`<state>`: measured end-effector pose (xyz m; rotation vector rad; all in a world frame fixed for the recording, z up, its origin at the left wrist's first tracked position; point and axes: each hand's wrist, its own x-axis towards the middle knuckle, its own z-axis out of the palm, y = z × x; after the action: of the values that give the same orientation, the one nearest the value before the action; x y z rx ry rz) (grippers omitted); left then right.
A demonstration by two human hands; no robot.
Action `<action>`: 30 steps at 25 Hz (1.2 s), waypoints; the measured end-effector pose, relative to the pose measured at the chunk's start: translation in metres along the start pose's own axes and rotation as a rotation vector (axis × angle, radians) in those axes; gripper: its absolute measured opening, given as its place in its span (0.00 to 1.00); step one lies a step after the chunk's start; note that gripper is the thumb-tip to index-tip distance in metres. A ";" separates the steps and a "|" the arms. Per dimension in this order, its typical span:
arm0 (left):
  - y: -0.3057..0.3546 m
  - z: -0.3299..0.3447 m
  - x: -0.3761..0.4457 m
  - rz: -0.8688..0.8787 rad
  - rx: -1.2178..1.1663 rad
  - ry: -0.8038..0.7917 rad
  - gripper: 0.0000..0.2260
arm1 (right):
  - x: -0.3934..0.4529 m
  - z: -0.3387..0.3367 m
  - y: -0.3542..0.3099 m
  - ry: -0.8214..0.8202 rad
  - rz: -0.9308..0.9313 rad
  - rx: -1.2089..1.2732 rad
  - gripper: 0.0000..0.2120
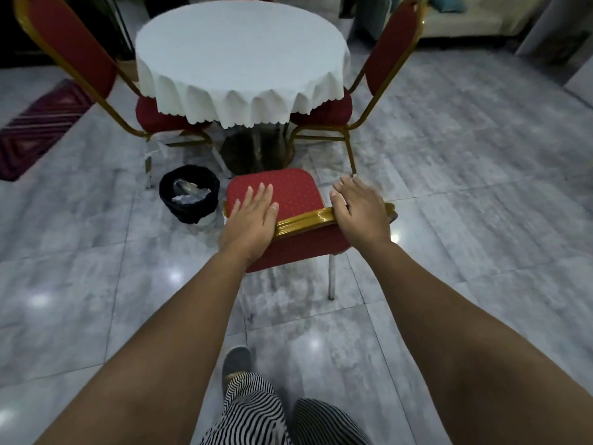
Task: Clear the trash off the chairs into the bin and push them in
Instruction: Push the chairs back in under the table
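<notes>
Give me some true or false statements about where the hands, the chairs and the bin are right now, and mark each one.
1. Both hands are at the gold-framed back of the nearest red padded chair. True.
2. The left hand holds crumpled paper. False: it lies flat on the chair back, holding nothing.
3. The small black waste bin stands left of that chair and has trash in it. True.
4. The round table with the white cloth has plates on it. False: only the cloth shows.
5. The right hand is on the bin. False: it is at the chair's gold top rail.
</notes>
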<state>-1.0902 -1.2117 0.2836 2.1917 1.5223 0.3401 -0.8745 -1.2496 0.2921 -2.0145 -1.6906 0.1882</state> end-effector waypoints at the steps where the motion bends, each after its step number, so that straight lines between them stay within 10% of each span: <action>1: 0.001 0.002 0.000 -0.022 0.004 0.057 0.24 | 0.001 -0.002 0.000 -0.001 -0.014 -0.018 0.32; 30: -0.055 -0.039 0.207 -0.089 0.102 0.155 0.26 | 0.213 0.049 -0.019 -0.064 -0.009 -0.067 0.36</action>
<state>-1.0781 -0.9943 0.2797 2.2107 1.7503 0.4209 -0.8642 -1.0306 0.3027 -2.0695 -1.7664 0.1977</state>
